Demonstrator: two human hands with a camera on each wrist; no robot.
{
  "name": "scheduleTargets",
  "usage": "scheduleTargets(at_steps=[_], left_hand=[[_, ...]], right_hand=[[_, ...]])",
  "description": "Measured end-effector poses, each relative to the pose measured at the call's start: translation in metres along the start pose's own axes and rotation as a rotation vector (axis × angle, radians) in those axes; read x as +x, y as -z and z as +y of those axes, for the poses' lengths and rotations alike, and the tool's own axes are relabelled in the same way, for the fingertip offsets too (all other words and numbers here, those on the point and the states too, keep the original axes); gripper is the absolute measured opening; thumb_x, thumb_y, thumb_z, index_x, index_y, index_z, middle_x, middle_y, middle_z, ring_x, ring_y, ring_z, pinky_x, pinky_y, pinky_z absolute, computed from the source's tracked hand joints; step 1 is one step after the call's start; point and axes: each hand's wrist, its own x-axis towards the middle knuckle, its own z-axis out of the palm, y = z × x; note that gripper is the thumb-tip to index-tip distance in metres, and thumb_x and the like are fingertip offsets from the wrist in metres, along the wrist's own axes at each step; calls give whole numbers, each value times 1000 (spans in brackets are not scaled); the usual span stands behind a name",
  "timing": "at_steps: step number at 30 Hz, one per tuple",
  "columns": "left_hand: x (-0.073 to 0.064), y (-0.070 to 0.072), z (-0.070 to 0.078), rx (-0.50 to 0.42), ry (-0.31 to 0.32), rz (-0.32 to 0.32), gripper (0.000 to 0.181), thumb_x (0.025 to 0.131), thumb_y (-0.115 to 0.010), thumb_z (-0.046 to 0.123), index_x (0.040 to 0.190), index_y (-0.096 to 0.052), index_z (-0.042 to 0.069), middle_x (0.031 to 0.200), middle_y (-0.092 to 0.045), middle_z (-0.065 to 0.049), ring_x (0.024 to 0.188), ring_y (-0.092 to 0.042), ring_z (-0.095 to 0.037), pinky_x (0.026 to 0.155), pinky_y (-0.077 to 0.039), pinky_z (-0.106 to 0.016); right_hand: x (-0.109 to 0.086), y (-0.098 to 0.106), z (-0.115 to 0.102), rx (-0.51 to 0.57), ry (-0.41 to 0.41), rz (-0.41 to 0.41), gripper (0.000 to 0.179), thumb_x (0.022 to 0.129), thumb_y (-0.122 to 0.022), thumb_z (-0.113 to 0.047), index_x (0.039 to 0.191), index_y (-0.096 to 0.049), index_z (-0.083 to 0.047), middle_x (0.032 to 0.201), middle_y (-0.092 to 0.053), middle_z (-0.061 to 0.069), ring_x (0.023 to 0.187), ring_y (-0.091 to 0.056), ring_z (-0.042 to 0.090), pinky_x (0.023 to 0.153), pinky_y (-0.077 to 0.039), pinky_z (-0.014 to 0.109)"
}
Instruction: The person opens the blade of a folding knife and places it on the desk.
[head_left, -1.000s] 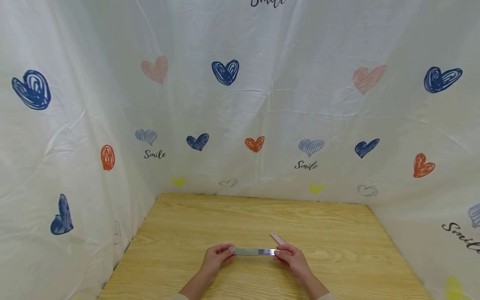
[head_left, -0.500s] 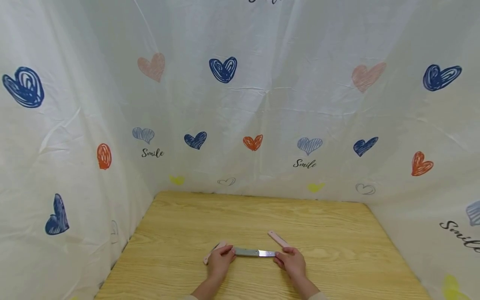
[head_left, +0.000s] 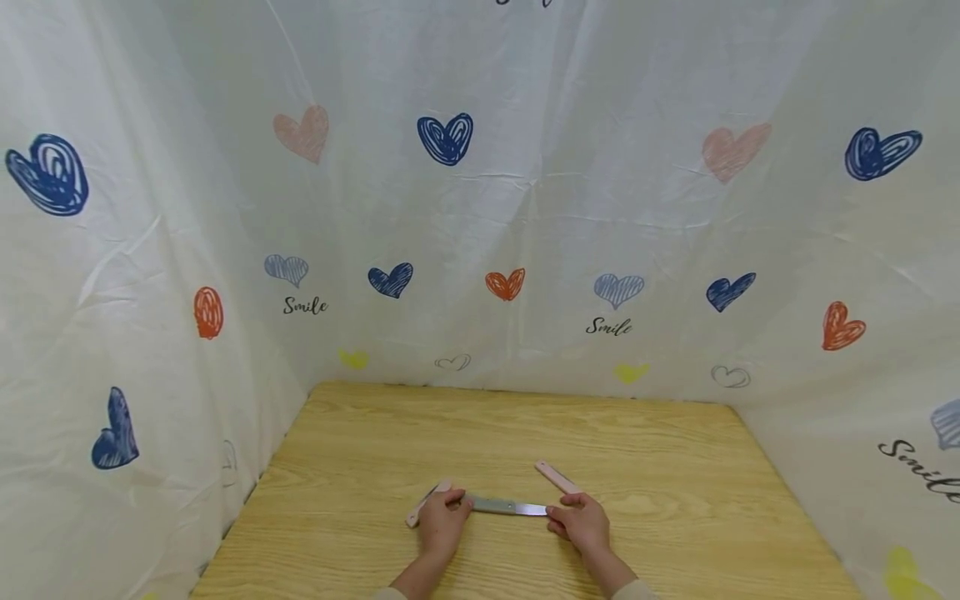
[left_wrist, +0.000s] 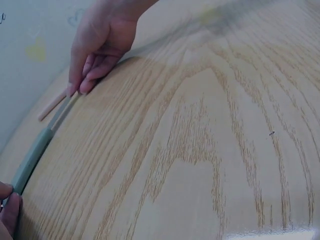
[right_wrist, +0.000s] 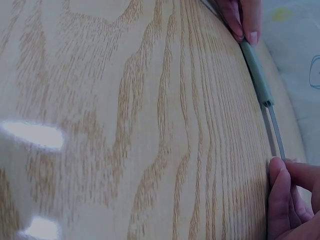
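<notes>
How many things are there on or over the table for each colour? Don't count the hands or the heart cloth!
Grey-green: 1 (slim grey-green handle with a shiny metal blade)
Pink: 2 (flat, narrow pink pieces, both partly hidden)
Total: 3

On the wood-grain table lie one pink strip and, farther right, another pink strip.

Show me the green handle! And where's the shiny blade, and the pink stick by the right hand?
Green handle (head_left: 492, 505): head view, middle of its side.
Blade (head_left: 531, 510): head view, middle of the metal that shows.
Pink stick (head_left: 557, 477): head view, midway along the part that shows.
</notes>
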Motion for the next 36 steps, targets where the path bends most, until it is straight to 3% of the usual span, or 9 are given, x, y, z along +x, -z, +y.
scheduleTargets(at_steps=[4,9,12,21,27,36], left_hand=[[-1,0,-1,-25,-55,21,17,73,-77,2,88,-74,-3,85,-71,-15,73,-67,-14,60,-56,-24],[0,1,4,23,24,8,20,73,-79,3,92,-75,0,90,-72,-12,87,-68,-23,72,-57,-32],[0,2,6,35,42,7,23,73,-80,3,94,-74,-1,90,-72,-12,88,-67,-25,73,-56,-31],[1,5,3,-70,54,-26,30,74,-78,-1,102,-70,-8,89,-69,-18,80,-68,-23,61,-57,-23],[3,7,2,-173,107,-51,35,76,-76,-3,109,-67,-10,95,-66,-21,82,-67,-24,59,-58,-20],[6,12,2,-210,113,-33,35,75,-75,-4,109,-67,-10,90,-66,-18,75,-69,-21,54,-55,-18]], right_hand=[[0,0,0,-40,7,13,36,76,-76,3,104,-55,11,73,-67,4,54,-66,11,52,-57,22],[1,-1,2,-74,16,25,36,76,-76,3,103,-55,10,73,-67,5,52,-65,10,51,-56,21],[0,-1,2,-83,21,27,35,76,-76,3,103,-56,10,73,-66,5,52,-65,10,50,-56,21],[-2,-1,1,-61,36,19,34,77,-74,5,104,-55,12,73,-66,6,54,-66,10,52,-57,22],[-4,-2,0,-37,32,18,35,78,-74,6,106,-55,12,69,-65,4,55,-66,10,53,-57,21],[-3,-2,-3,-25,15,14,36,78,-73,5,109,-55,12,69,-63,6,56,-66,10,53,-57,22]])
